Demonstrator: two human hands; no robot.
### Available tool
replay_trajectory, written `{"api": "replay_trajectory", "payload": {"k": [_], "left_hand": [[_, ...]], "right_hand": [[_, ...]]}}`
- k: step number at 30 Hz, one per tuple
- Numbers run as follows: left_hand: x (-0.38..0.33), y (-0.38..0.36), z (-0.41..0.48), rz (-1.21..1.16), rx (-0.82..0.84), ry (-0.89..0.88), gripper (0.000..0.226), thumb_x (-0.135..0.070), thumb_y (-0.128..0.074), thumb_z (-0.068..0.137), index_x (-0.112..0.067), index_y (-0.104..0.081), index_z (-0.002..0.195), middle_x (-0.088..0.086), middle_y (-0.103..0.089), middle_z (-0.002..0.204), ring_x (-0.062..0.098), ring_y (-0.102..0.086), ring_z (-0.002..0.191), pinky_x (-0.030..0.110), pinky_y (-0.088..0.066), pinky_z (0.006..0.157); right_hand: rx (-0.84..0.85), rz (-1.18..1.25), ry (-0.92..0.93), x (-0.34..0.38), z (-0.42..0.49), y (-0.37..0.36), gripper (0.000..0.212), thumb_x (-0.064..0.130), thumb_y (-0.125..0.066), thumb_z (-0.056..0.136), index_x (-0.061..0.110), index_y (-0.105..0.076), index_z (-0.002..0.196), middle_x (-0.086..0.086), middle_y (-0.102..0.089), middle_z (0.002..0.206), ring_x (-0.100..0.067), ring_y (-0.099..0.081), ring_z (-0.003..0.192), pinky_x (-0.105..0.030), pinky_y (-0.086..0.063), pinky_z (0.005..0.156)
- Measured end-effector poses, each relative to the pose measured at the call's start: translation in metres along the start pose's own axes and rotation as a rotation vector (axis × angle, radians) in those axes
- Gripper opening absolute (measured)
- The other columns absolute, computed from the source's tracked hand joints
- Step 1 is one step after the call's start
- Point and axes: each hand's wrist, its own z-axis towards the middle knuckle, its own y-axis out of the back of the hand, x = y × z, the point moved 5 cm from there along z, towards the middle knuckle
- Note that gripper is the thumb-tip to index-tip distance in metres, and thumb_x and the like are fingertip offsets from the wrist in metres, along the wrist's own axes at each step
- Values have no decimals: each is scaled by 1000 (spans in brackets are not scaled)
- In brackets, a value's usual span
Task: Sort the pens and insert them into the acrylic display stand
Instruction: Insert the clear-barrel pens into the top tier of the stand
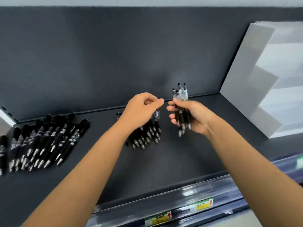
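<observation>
My right hand (196, 117) grips a bundle of several black pens (181, 95), held upright with clear tops up and silver tips down. My left hand (141, 108) hovers just to its left with fingers loosely curled and nothing visible in them. Under the left hand lies a small pile of black pens (147, 136) on the dark shelf (172, 161), partly hidden by the hand. A larger row of black pens (41, 141) lies at the shelf's left. A pale, stepped acrylic stand (255, 82) rises at the right, apart from both hands.
A dark back panel (114, 54) closes the shelf behind the hands. Along the shelf's front edge runs a clear rail with price labels (158, 219) marked with red arrows. One small dark object (118, 114) lies near the back edge.
</observation>
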Motion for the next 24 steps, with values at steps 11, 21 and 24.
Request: {"api": "replay_trajectory", "payload": {"k": [11, 21, 24], "left_hand": [[-99, -149, 1, -571, 251, 52, 22, -26, -67, 88, -5, -73, 93, 4, -58, 70, 14, -54, 65, 25, -53, 69], [-225, -261, 23, -564, -162, -185, 12, -13, -61, 93, -4, -69, 92, 6, -70, 82, 16, -66, 64, 27, -59, 68], [-261, -259, 50, -470, -275, -322, 9, -10, -61, 93, -3, -67, 93, 11, -70, 84, 20, -70, 68, 27, -59, 69]], "right_hand": [[9, -56, 157, 57, -93, 106, 20, 12, -58, 92, -4, -67, 98, -12, -73, 83, -20, -70, 64, -31, -58, 55], [-290, -184, 360, 128, -140, 284, 22, 23, -59, 95, 6, -55, 81, -6, -52, 60, -17, -50, 40, -30, -50, 44], [-305, -98, 353, 159, -139, 316, 32, 40, -58, 93, 9, -54, 83, 0, -42, 54, -13, -36, 37, -23, -35, 39]]}}
